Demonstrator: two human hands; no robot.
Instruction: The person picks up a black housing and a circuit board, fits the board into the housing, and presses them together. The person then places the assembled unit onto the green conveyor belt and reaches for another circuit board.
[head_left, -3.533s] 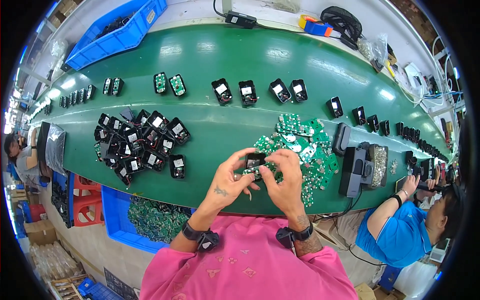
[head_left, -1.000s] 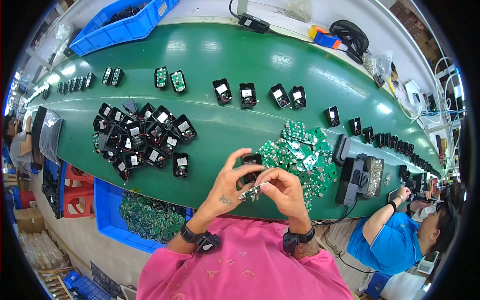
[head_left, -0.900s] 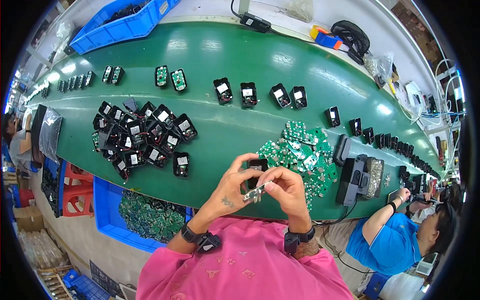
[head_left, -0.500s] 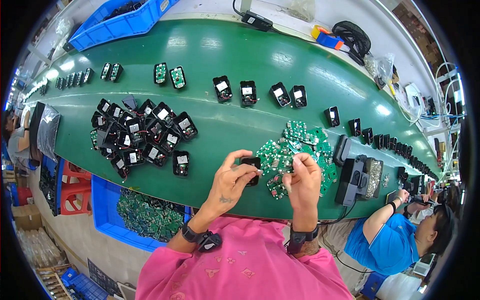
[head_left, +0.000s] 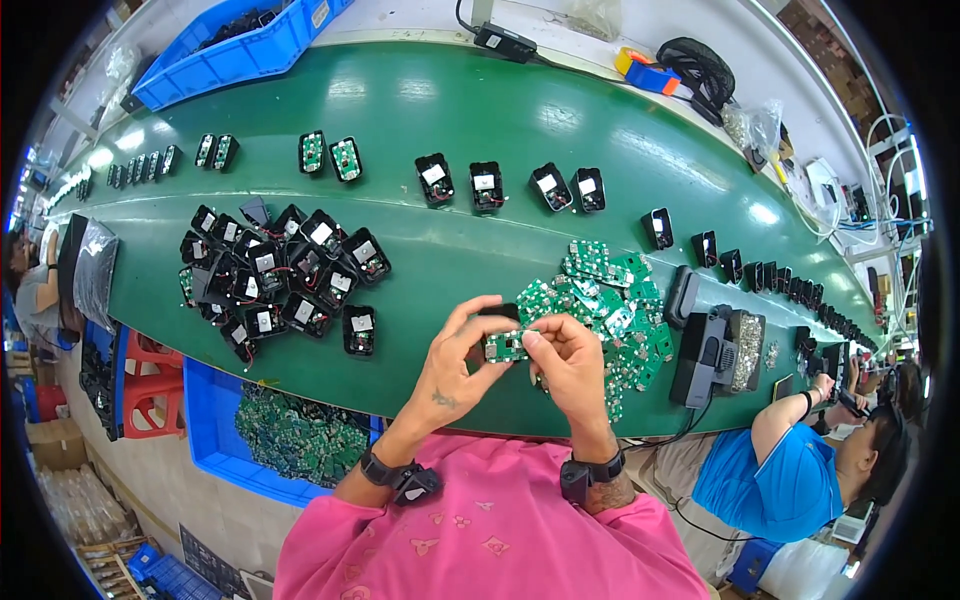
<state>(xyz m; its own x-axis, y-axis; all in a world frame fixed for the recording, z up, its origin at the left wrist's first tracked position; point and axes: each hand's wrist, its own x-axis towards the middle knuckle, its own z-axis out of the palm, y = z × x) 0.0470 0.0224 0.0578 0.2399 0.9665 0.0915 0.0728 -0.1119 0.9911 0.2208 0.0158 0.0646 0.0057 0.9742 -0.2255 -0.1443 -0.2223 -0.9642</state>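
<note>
My left hand [head_left: 447, 368] is closed round a small open black plastic case [head_left: 503, 311], mostly hidden behind the fingers. My right hand [head_left: 572, 368] pinches a small green circuit board [head_left: 504, 347] against the near side of that case, its thumb on the board's right end. Left fingertips also touch the board's left end. Just right of my hands lies a loose heap of green circuit boards [head_left: 632, 325]. To the left is a pile of black cases [head_left: 268, 262] with white parts and red wires inside, and one case [head_left: 359, 330] stands at its near edge.
Spaced black cases [head_left: 486, 187] run in a curved row across the green table [head_left: 420, 110]; those toward the left hold boards [head_left: 345, 158]. A black device [head_left: 700, 365] stands at right, near a co-worker in blue [head_left: 780, 480]. A blue bin of boards [head_left: 215, 420] sits below the table edge.
My right hand has moved left and slightly down, from over the board heap to my left hand. A circuit board now shows between both hands, in front of the black case.
</note>
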